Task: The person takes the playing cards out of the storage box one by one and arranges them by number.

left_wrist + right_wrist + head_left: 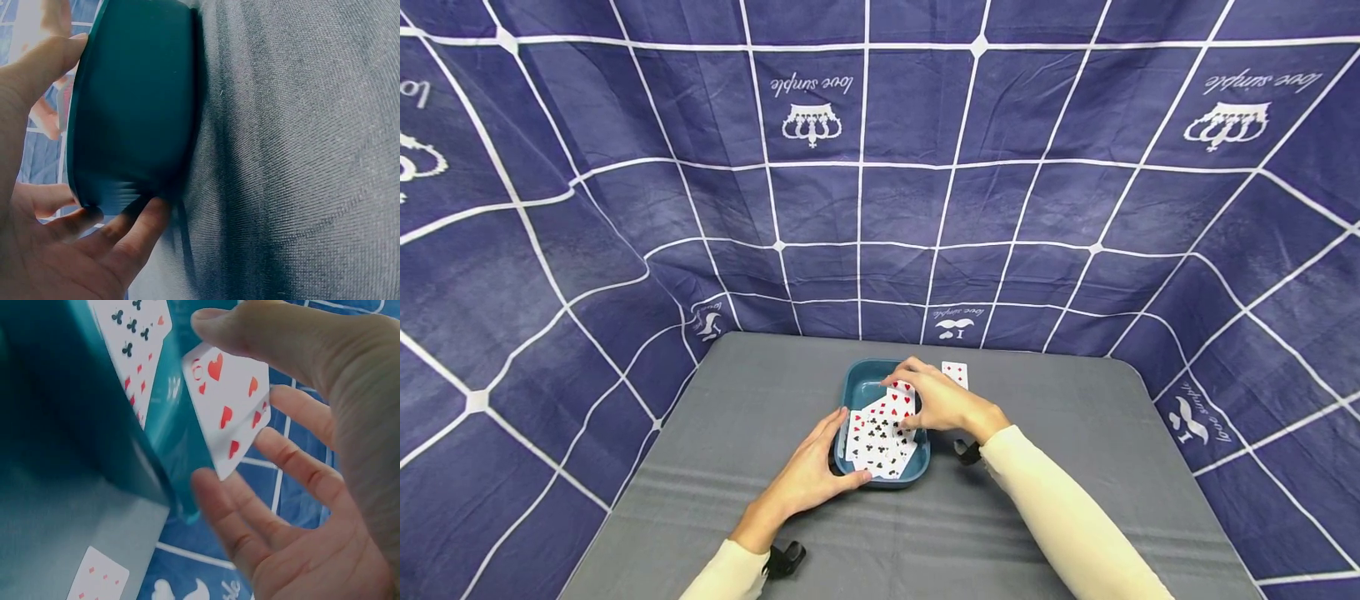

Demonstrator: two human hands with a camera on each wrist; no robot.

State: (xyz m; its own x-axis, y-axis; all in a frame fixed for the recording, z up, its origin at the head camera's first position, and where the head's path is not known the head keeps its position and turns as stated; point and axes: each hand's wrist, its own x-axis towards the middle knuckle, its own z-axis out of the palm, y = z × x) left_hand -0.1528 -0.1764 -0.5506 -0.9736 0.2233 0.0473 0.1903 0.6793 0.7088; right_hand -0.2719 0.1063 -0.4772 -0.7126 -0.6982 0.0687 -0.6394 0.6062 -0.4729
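Note:
A blue-green plastic tray (863,390) stands on the grey table, with several playing cards (874,446) spread face up in it, clubs and red suits among them. My left hand (808,477) grips the tray's near left corner; in the left wrist view its thumb lies at the rim and the fingers bend against the outer wall. Over the tray's right side, my right hand (946,402) holds a six of hearts (228,406) between thumb and fingers. That card is tilted above the others, its far edge partly behind the fingertips.
Another playing card (955,372), with red diamonds, lies face up on the table (1037,500) just beyond the right hand. Dark blue cloth (895,208) with white lines hangs around the back and sides. Black straps (786,558) sit at both wrists.

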